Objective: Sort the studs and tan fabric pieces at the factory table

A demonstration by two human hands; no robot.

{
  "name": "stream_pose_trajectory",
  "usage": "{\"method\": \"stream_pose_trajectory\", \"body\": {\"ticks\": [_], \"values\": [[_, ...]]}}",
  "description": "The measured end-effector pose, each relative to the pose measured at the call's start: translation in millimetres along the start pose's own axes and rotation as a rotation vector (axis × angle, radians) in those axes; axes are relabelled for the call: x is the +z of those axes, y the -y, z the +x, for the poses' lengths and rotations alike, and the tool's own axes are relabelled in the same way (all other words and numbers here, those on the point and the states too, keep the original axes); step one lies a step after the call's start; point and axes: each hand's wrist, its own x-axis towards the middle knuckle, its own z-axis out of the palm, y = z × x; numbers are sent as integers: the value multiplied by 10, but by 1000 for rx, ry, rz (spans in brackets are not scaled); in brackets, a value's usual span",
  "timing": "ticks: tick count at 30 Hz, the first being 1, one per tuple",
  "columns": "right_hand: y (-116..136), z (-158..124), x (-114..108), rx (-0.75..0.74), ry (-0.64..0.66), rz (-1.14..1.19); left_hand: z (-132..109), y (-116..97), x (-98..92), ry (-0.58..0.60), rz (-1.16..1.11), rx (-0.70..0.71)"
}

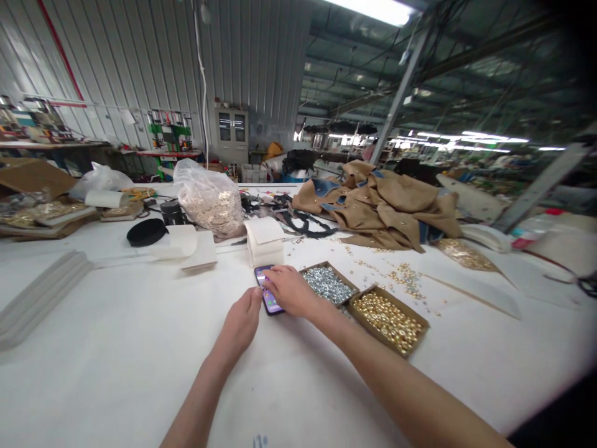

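A smartphone [270, 302] with a lit purple screen leans tilted near a small white block of folded sheets [265, 241]. At its left edge, my left hand [242, 318] is closed, with the thumb against the phone and the other fingers curled mostly out of sight. Over the upper right of the phone lies my right hand [291, 290], its fingers bent across the screen and edge, covering part of both. Just right of that hand stand an open box of silver metal rings [328, 284] and an open box of gold metal pieces [388, 321].
Loose gold pieces [407, 277] are scattered behind the boxes. A brown fabric heap [373, 202], a clear bag of pieces [209, 202], a black roll [147, 233] and white stacked sheets [41, 295] lie around the white table [140, 361]. Machines [170, 132] stand farther back.
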Motion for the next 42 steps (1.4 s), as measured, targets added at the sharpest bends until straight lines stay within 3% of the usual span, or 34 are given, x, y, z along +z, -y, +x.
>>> {"method": "stream_pose_trajectory", "body": {"ticks": [3,8,13,17,28,34,42], "values": [[178,-341,-226,12,-32,21,1,-11,-2,-8,5,1],[246,-600,-322,264,-230,392,-10,-53,16,-2,13,14],[-26,-527,-33,252,-385,518,12,-52,28,4,25,-8],[-212,-522,142,145,-361,497,25,-79,45,24,35,-15],[-244,-534,179,95,-279,426,35,-98,77,38,64,-19],[-246,-306,113,95,-215,323,35,-95,86,36,85,5],[-406,-126,332,162,-390,552,34,-36,45,38,31,-32]]}}
